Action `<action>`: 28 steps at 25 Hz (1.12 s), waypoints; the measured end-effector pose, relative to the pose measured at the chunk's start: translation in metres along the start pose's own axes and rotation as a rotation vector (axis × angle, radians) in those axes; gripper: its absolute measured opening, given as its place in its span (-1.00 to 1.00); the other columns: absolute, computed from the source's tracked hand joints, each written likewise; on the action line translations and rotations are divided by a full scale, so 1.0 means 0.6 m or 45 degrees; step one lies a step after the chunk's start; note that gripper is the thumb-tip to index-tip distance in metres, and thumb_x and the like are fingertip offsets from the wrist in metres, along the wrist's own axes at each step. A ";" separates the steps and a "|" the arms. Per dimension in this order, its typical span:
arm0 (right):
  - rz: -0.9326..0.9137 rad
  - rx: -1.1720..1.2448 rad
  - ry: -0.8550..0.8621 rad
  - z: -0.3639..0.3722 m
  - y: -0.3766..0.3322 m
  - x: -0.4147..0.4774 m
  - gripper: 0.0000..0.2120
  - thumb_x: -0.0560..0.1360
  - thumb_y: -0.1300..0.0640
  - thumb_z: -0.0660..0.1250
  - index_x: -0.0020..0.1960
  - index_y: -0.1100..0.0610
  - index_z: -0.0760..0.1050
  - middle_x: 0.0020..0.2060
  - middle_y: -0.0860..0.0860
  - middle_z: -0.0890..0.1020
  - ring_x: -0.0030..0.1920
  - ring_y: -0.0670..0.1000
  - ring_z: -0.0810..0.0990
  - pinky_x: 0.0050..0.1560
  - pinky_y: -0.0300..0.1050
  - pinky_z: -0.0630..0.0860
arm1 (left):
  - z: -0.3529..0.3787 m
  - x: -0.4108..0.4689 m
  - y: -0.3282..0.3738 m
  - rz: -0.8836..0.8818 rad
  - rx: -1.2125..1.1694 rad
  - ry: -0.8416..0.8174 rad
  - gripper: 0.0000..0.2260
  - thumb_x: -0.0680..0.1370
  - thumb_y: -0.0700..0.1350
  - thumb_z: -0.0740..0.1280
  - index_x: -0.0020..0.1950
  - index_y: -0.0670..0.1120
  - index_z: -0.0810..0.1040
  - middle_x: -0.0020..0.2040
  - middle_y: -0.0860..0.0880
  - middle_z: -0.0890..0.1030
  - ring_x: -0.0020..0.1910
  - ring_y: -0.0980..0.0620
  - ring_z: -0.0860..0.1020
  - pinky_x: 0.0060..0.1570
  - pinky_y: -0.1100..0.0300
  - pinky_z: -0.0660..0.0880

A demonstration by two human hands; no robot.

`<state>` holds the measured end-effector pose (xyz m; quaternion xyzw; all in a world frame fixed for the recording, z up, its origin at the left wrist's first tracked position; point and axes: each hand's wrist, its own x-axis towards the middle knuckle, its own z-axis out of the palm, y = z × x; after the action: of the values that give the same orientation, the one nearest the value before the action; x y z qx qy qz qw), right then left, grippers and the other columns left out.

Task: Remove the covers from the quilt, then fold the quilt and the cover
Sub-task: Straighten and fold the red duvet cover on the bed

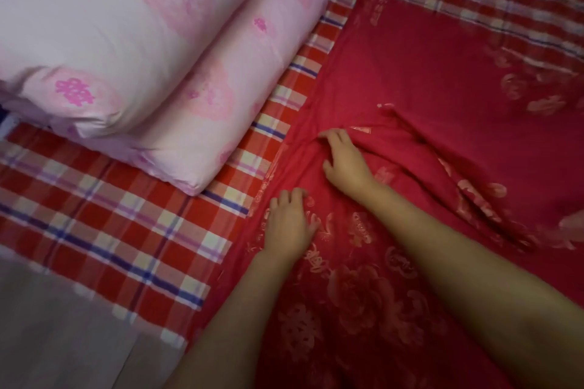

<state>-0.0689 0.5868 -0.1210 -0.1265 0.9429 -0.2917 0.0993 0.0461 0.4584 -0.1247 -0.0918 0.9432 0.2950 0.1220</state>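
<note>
Head view: the folded pink printed quilt [151,66] lies on the red plaid bed sheet [104,224], with the crimson patterned cover [442,79] spread beside it. Right hand [346,163] bunches the cover's cloth. Left hand [289,223] sits curled at its edge, grip unclear. Cover-folding seems in hand; next, carry this edge across evenly.

Single head view — looks steeply down, close over bed [104,240] — wide-angle.

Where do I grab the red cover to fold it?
Probably the cover by its left edge, from the sheet side: it lies flat, so only that edge and the raised wrinkle by the right hand give something to pinch.
</note>
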 end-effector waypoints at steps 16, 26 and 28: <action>1.037 1.533 0.979 -0.163 0.291 -0.209 -0.28 0.16 0.02 0.60 0.28 0.06 0.48 0.22 -0.06 0.58 0.23 0.02 0.54 0.29 0.04 0.42 | 0.021 0.214 0.234 0.111 -0.061 0.151 -0.52 0.45 0.01 0.41 0.30 -0.14 0.41 0.23 -0.17 0.44 0.24 -0.19 0.41 0.23 -0.04 0.34; 0.929 1.010 0.964 -0.361 0.249 0.098 -0.96 0.43 0.16 0.39 -0.13 0.05 0.57 -0.11 0.07 0.66 -0.07 0.07 0.61 0.06 0.01 0.52 | 0.039 0.335 0.256 0.133 -0.130 -0.265 -0.67 0.42 -0.06 0.48 0.05 -0.22 0.54 0.00 -0.17 0.62 0.03 -0.13 0.57 -0.13 0.13 0.32; 0.903 0.718 0.844 -0.390 0.223 0.172 -0.82 0.49 0.06 0.34 -0.08 0.16 0.62 -0.06 0.15 0.67 -0.03 0.11 0.61 0.04 0.03 0.49 | 0.031 0.339 0.248 0.073 -0.216 -0.020 -0.81 0.46 -0.11 0.44 -0.10 -0.21 0.52 -0.12 -0.21 0.63 -0.08 -0.16 0.58 -0.20 0.10 0.26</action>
<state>-0.2519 0.7858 -0.0198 0.3283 0.7939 -0.5054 -0.0803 -0.1809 0.5689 -0.1181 -0.0726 0.9161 0.3778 0.1127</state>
